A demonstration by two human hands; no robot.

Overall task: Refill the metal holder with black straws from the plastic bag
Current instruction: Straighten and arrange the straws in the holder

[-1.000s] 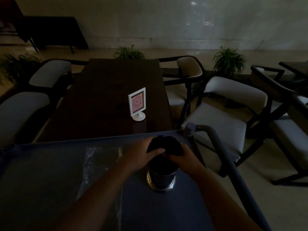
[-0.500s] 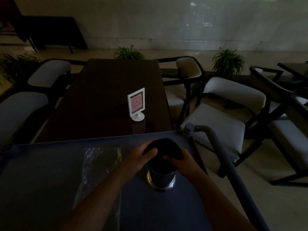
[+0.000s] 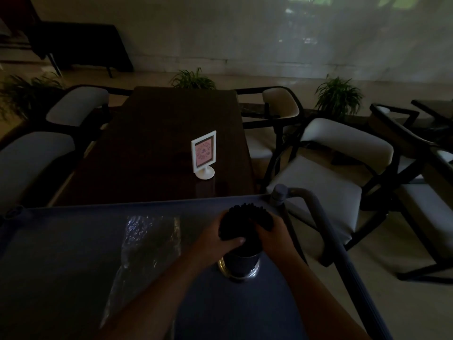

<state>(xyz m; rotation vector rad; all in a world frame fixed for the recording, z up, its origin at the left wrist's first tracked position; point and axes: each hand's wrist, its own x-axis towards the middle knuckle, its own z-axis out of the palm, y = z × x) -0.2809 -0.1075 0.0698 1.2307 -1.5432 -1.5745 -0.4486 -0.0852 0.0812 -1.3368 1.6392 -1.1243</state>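
Bundle of black straws [image 3: 245,218] tilted further left since earlier, lower ends in metal holder [image 3: 241,262] on desk [image 3: 61,266]; left hand [image 3: 219,240] and right hand [image 3: 274,233] clamped round bundle. Seating nearly done.

Dim room, pale wall [image 3: 269,33] behind, light tiled floor [image 3: 404,310]. Dark wooden table [image 3: 157,143] with white sign stand [image 3: 204,154]; cushioned armchairs [image 3: 338,173] either side. Potted plants [image 3: 339,96] along wall (three visible). Faint greenish light upper right.
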